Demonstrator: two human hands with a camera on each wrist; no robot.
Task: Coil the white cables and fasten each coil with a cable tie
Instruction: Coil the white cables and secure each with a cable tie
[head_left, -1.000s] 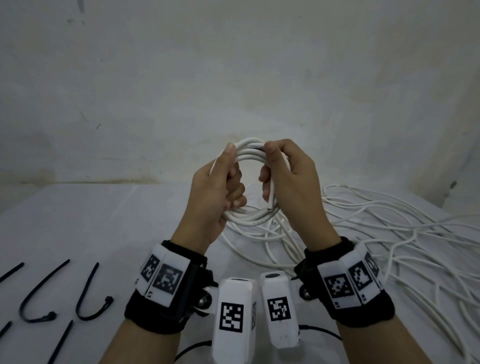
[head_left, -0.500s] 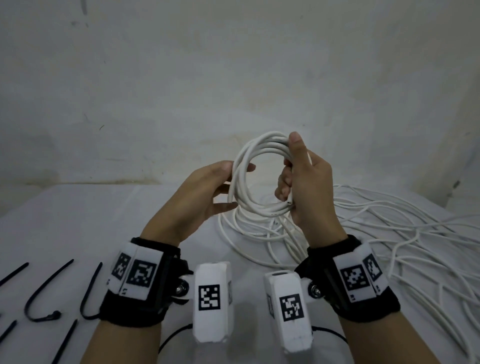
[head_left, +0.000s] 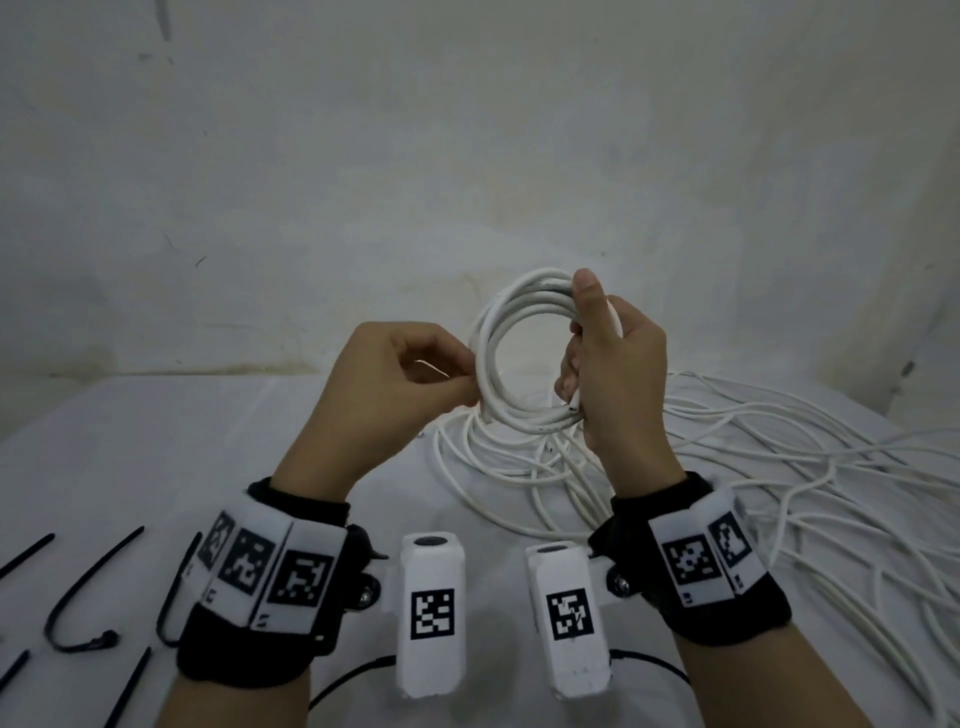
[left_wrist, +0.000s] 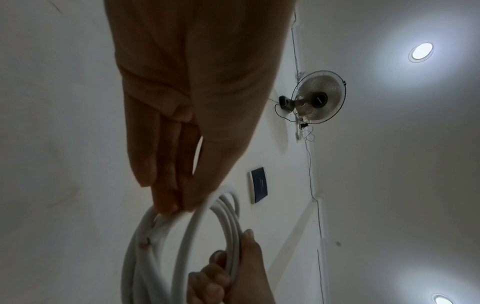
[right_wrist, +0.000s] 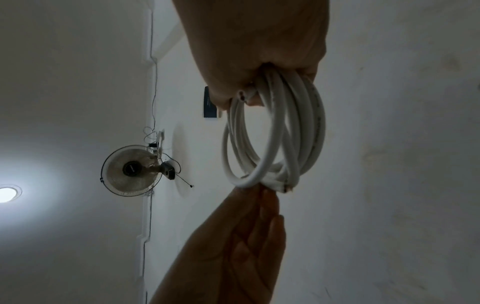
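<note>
A coil of white cable (head_left: 497, 313) is held upright above the table, its ring facing me. My right hand (head_left: 582, 353) grips the coil's right side, thumb pointing up over the strands and a cut cable end sticking out below the fingers. The left hand (head_left: 470, 379) pinches the coil's left edge between thumb and fingertips. In the left wrist view those fingertips (left_wrist: 166, 205) meet on the coil (left_wrist: 184, 246). From the right wrist, the coil (right_wrist: 276, 133) hangs from my right hand (right_wrist: 259, 88). Several black cable ties (head_left: 78, 613) lie at the table's front left.
A loose tangle of white cables (head_left: 779, 467) spreads over the right half of the white table (head_left: 208, 467) and under the coil. A plain wall stands close behind the table. Both wrists carry black bands with white marker blocks.
The right hand turned the coil to face me and carried it slightly right. My left hand let go of the coil, opened, then came back to pinch its left edge.
</note>
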